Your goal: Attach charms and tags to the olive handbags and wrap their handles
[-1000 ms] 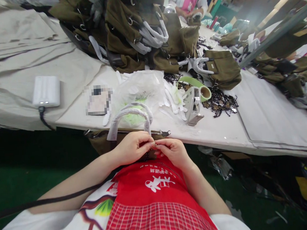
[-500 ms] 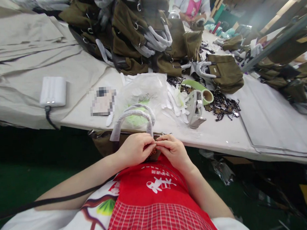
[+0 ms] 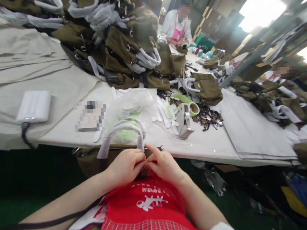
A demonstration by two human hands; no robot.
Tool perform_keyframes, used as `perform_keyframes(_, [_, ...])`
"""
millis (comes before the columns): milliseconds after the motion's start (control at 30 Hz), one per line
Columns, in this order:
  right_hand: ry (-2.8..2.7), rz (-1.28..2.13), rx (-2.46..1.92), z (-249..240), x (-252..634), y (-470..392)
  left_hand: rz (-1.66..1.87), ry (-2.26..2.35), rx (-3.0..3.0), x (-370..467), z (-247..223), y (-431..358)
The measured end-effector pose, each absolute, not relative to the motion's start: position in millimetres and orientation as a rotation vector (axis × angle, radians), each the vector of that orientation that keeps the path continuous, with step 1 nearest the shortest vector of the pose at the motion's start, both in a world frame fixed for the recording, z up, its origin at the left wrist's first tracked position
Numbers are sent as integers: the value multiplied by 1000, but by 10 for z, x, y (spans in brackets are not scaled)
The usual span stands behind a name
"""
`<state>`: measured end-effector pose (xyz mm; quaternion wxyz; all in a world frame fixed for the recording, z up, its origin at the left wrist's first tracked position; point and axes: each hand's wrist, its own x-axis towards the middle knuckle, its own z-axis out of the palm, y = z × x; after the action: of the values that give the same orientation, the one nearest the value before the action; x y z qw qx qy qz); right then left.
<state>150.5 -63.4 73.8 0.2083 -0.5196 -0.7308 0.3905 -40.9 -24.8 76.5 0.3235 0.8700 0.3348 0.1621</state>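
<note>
An olive-brown handbag [image 3: 87, 162] is in front of me against the table edge, its two wrapped handles [image 3: 122, 126] standing up. At its near side my left hand [image 3: 125, 166] pinches a small leopard-print piece [image 3: 143, 170], mostly hidden by the fingers. My right hand [image 3: 165, 166] meets it from the other side, thumb and fingers closed at the same piece while the index finger points up beside the handle. How the piece joins the bag is hidden.
Across the table [image 3: 208, 141] lie a power bank [image 3: 34, 105], a phone [image 3: 92, 115], a plastic bag [image 3: 131, 100], a tape dispenser [image 3: 184, 121] and a pile of dark-and-leopard pieces [image 3: 208, 117]. Olive bags [image 3: 117, 49] are heaped behind. A co-worker [image 3: 176, 27] stands at the far end.
My view has tilted up and turned right, so things sit lower and further left. The right index finger has lifted and straightened; both hands stay together at the bag.
</note>
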Motion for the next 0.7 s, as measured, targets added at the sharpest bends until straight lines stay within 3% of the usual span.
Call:
perform_keyframes(200, [-2002, 1074, -1496, 697, 1480, -508, 407, 845, 2049, -508, 672, -40])
perform_keyframes(367, [-1865, 885, -1803, 695, 1622, -591, 442, 1070, 1631, -829, 694, -49])
perform_keyframes(533, [-1879, 1051, -1907, 414, 1632, -775, 278, 1113, 1593, -894, 497, -299])
perform_keyframes(700, [-1778, 964, -2032, 153, 1472, -840, 337, 1098, 1505, -690, 211, -453])
